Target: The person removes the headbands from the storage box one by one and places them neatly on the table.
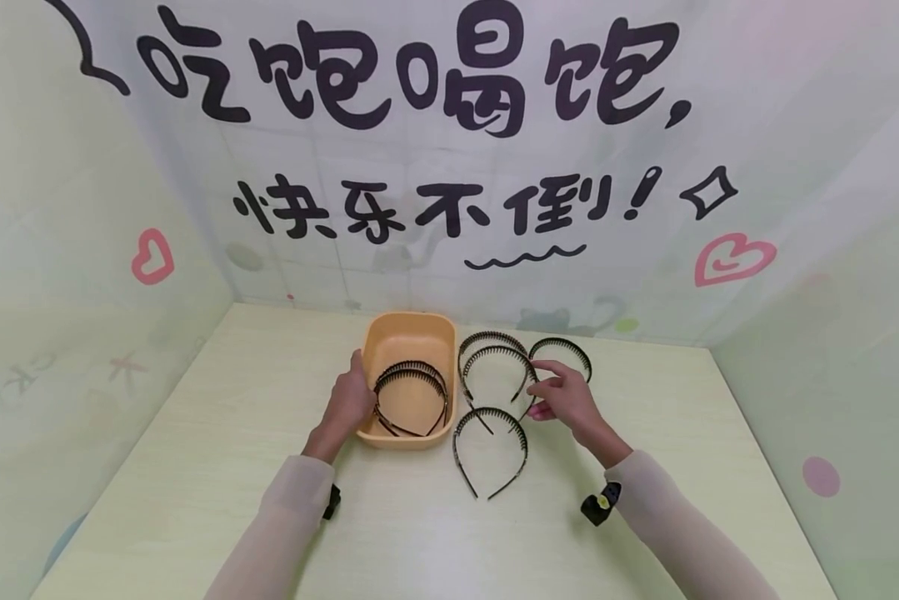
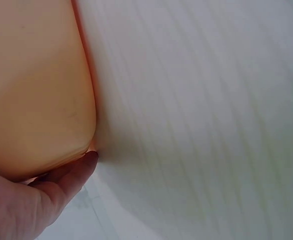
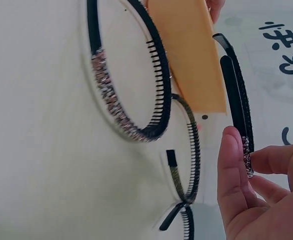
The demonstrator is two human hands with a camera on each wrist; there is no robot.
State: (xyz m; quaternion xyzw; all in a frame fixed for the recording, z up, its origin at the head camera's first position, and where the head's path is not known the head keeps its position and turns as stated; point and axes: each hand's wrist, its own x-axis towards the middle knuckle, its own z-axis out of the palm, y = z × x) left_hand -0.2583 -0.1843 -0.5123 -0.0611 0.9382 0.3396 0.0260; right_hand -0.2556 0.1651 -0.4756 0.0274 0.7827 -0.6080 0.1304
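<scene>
My left hand (image 1: 350,396) grips the left wall of an orange plastic tray (image 1: 407,322); in the left wrist view its fingers (image 2: 74,180) reach along the tray's outer wall. Two dark toothed headbands (image 1: 412,375) lie inside the tray. To its right, my right hand (image 1: 566,398) pinches a black headband (image 3: 231,82) between thumb and fingers, near a sparkly stone-covered part. That headband is off the table.
One headband (image 1: 490,412) lies nearest the front, stone-trimmed in the right wrist view. Another headband (image 1: 486,336) lies beside the tray, and a third headband (image 1: 569,342) lies behind my right hand. Printed cloth walls (image 1: 449,283) border the pale table (image 1: 419,525).
</scene>
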